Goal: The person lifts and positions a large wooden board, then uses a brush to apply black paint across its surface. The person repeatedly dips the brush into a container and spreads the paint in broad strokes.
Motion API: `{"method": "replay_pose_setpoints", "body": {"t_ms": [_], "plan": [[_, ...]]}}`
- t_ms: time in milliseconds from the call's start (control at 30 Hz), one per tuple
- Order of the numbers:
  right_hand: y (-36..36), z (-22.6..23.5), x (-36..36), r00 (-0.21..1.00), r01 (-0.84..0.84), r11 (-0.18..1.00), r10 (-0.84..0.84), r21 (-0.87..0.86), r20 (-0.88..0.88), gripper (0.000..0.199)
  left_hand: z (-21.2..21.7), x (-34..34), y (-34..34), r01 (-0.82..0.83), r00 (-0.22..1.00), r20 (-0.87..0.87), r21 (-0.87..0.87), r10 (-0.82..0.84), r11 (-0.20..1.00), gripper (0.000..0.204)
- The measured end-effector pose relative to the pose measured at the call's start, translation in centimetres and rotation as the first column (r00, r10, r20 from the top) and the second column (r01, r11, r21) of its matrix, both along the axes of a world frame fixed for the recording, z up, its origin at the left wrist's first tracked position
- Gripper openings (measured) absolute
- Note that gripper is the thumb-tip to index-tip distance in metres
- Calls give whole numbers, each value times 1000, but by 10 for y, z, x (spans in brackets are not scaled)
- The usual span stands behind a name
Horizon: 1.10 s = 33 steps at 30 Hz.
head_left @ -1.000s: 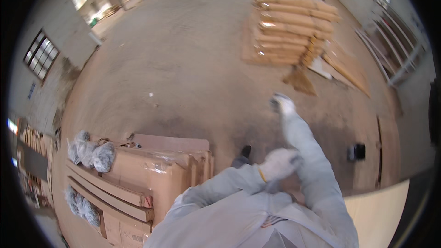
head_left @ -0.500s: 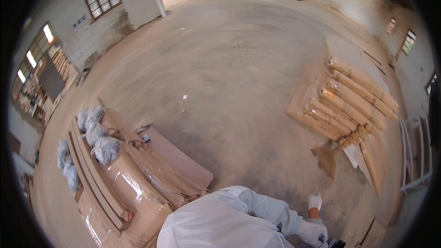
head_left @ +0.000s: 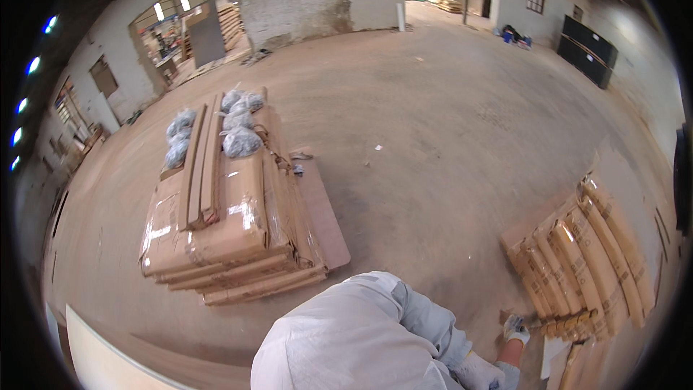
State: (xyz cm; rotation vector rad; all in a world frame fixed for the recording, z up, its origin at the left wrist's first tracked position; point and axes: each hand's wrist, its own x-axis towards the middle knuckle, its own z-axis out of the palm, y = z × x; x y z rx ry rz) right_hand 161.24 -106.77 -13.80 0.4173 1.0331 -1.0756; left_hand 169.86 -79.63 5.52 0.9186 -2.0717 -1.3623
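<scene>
Pale grey right sleeve point(head_left: 510, 376) at 5 o'clock; the worker's gloved left hand point(head_left: 476, 373) against it, fingers can't be told. Gloved right hand point(head_left: 515, 328) just beyond, fingers too small to read, near brown packages point(head_left: 586, 267) at 4. Clear plastic bags point(head_left: 242, 142), greyish contents indistinct, sit on cardboard stack point(head_left: 216, 247), 8 to 10.

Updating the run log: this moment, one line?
left hand: at right sleeve | right hand: gloved, wrist bare | left carton stack: bags on top
</scene>
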Motion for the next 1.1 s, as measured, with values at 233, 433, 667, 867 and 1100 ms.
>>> {"method": "replay_pose_setpoints", "body": {"t_ms": [233, 433, 667, 867, 1100], "plan": [[53, 18, -32, 397, -887, 442, 588, -131, -704, 33, 27, -9, -104, -558, 766, -186, 282, 615, 780, 21], [148, 169, -75, 356, -923, -5, 368, -385, -859, 17, 10, 35, -271, -871, 418, -109, 234, 902, 432, 26], [68, 224, -103, 347, -912, 277, 124, -303, -930, 19, -120, -115, -479, -826, 536, 158, -108, 829, 554, 34], [11, 295, -259, 342, -845, 482, 157, -230, -926, 18, -59, -387, -493, -284, 850, 348, -330, 396, 900, 22], [-16, 324, -326, 40, -921, 369, -221, -122, -974, 12, -107, -537, -541, -90, 782, 597, -174, 178, 981, 27]]}}
